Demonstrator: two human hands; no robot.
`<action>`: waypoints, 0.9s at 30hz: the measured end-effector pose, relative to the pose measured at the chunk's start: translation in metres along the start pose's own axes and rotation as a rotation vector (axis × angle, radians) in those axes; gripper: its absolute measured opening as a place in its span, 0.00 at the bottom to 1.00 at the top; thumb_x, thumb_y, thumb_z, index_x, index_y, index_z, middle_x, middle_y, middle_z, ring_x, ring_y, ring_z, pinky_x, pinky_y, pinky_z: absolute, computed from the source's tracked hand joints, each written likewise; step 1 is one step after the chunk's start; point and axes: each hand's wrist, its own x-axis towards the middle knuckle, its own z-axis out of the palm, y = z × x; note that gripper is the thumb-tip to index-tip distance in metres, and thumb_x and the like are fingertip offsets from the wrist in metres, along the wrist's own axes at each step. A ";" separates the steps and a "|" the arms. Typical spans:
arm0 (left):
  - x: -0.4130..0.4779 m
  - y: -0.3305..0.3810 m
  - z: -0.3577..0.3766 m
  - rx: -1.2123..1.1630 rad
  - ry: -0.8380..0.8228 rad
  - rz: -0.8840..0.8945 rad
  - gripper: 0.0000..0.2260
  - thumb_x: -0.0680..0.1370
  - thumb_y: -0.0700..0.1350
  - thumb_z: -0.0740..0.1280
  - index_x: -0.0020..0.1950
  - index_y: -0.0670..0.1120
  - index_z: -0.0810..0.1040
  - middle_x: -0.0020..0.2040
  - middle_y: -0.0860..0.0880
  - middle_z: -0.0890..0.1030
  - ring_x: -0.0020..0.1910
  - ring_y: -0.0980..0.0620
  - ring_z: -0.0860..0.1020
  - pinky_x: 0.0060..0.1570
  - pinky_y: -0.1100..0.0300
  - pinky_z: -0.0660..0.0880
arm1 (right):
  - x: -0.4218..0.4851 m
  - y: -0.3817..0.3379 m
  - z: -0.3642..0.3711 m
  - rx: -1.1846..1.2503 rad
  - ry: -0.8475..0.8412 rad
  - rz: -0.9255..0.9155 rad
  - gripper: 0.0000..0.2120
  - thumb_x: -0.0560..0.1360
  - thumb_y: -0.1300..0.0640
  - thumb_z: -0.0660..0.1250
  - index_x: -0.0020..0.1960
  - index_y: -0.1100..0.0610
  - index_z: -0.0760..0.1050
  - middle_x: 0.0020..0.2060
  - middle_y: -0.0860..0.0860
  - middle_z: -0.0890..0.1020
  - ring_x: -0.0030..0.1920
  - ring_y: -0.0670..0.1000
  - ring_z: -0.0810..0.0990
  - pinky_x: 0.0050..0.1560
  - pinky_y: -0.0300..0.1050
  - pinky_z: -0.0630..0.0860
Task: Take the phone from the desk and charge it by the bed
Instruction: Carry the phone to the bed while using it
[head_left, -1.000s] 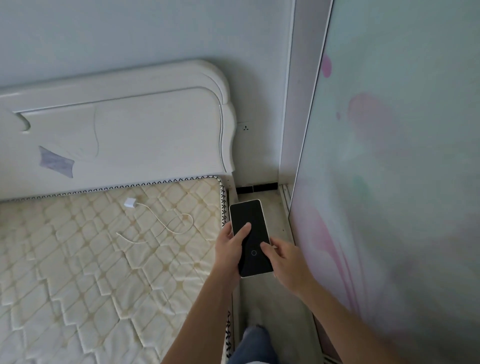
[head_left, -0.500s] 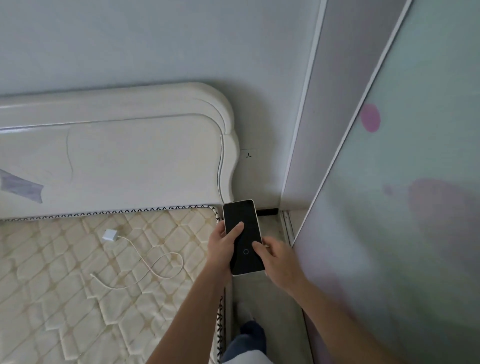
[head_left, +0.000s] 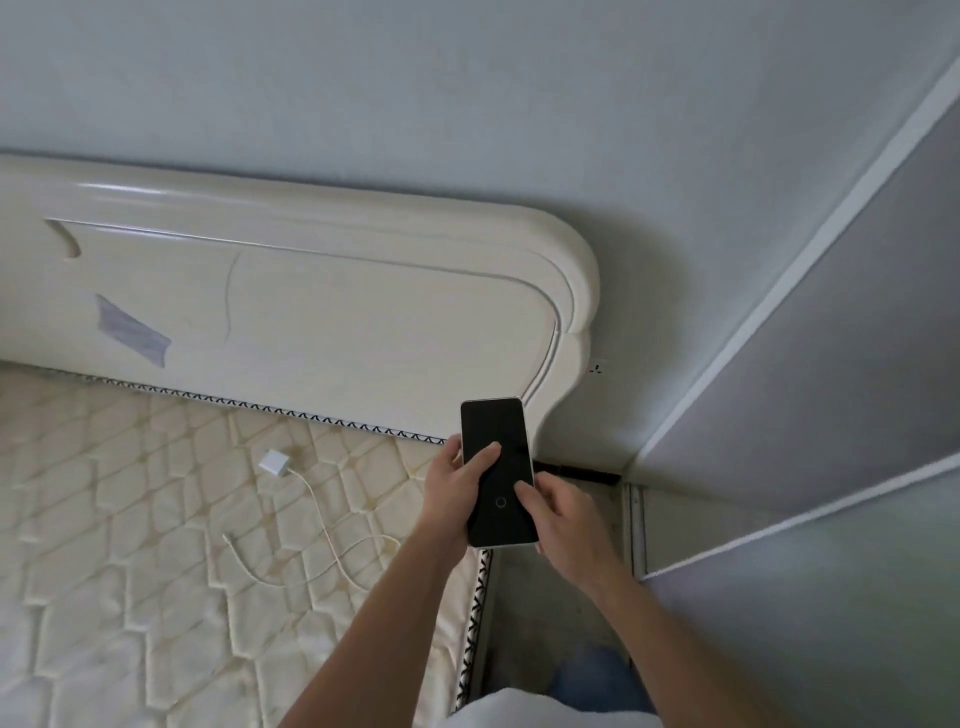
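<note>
A black-screened phone (head_left: 506, 441) with a pale rim is held upright in front of me, over the bed's right edge. My left hand (head_left: 452, 493) grips its left side with the thumb across the screen. My right hand (head_left: 563, 525) holds its lower right edge. A white charger plug (head_left: 274, 462) lies on the quilted mattress (head_left: 130, 545), and its white cable (head_left: 322, 535) curls toward the bed's edge. A wall socket (head_left: 597, 368) sits just right of the headboard.
The cream headboard (head_left: 322, 312) stands against the pale wall. A narrow floor gap (head_left: 550, 613) runs between the bed and a wardrobe panel (head_left: 831, 597) on the right. My blue trouser leg (head_left: 592, 675) shows in the gap.
The view has swung and moved closer to the headboard. Both hands keep the same hold on the phone, which stays centred. The charger and cable lie where they were.
</note>
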 end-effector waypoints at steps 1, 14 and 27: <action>0.005 0.003 -0.005 -0.016 0.020 0.002 0.10 0.78 0.40 0.70 0.59 0.40 0.78 0.54 0.36 0.84 0.47 0.39 0.84 0.48 0.45 0.82 | 0.009 -0.003 0.003 -0.010 -0.025 -0.009 0.14 0.80 0.50 0.63 0.40 0.56 0.77 0.27 0.50 0.79 0.27 0.47 0.77 0.30 0.44 0.70; 0.023 0.030 -0.089 -0.308 0.538 0.039 0.08 0.78 0.39 0.69 0.56 0.42 0.79 0.50 0.39 0.85 0.42 0.44 0.84 0.43 0.49 0.82 | 0.103 -0.060 0.087 -0.181 -0.592 -0.186 0.17 0.80 0.54 0.62 0.33 0.55 0.71 0.23 0.44 0.76 0.24 0.44 0.72 0.27 0.43 0.68; -0.044 -0.008 -0.122 -0.574 1.032 0.066 0.09 0.77 0.40 0.70 0.57 0.46 0.80 0.52 0.40 0.85 0.48 0.41 0.85 0.42 0.49 0.83 | 0.094 -0.069 0.162 -0.374 -1.130 -0.401 0.17 0.80 0.49 0.62 0.34 0.54 0.73 0.26 0.48 0.76 0.27 0.44 0.75 0.27 0.38 0.68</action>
